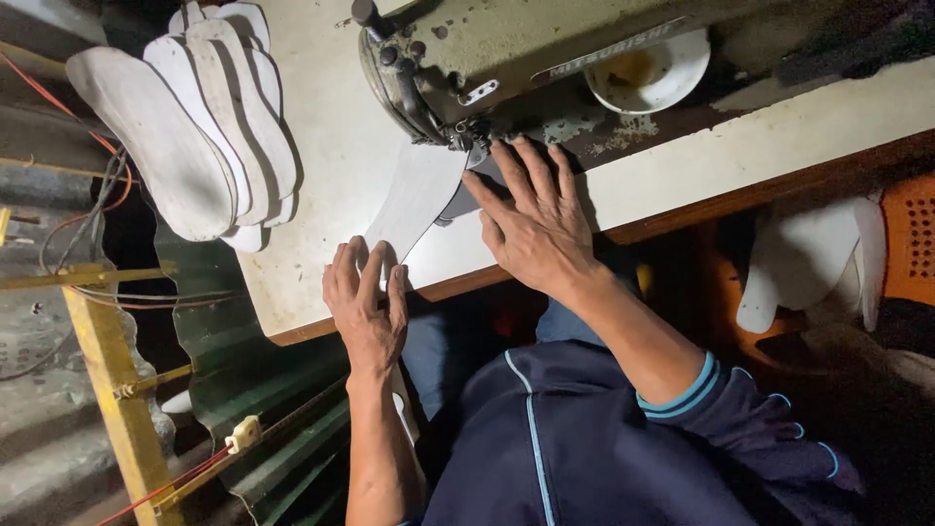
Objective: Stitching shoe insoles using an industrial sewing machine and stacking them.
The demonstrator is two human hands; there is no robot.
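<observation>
The white insole [417, 200] lies flat on the counter [321, 156], its far end under the needle of the sewing machine [506, 49] at about 12 o'clock from the hands. It looks thin, light and a little flexible, so I judge it is best guided by pressing on its flat surface near the edges. The left hand [365, 302] presses its near end with fingers almost flat, gripping nothing. The right hand [534, 224] lies spread open at 3 o'clock of the insole, fingertips beside the needle. A stack of white insoles [195, 127] rests at 10 o'clock. A long pale label sits on the machine's green body. A white bowl [651, 73] stands behind the machine.
</observation>
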